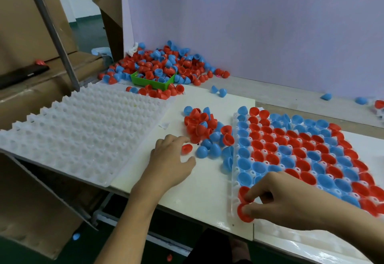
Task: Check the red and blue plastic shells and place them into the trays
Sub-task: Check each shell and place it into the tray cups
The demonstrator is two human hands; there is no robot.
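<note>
White plastic covers most of the bench: an empty moulded tray [68, 132] lies on the left, its rows of pockets bare, and a second tray [233, 180] on the right is nearly full of red and blue shells sitting open side up in slanting bands of colour. Far back against the pale partition a big heap of loose shells [164, 64] spills around a small green bin [153, 82], and between the two trays sits a smaller working pile [205, 132], mostly red at the far end and blue at the near end. The person's right hand [284, 195] is down at the near left corner of the full tray, fingers curled and pinching a red shell [244, 213] right at the tray's edge, next to another red one already in place. The left hand [170, 164] rests on the board with fingers loosely spread, fingertips just beside a single red shell [187, 148] at the edge of the small pile, not gripping it. From where I stand, the risk is at that corner: pressing the shell in tilted could leave it cocked on the rim, or nudge its neighbour out of its pocket, and a sideways knock to the tray could unsettle the filled rows.
</note>
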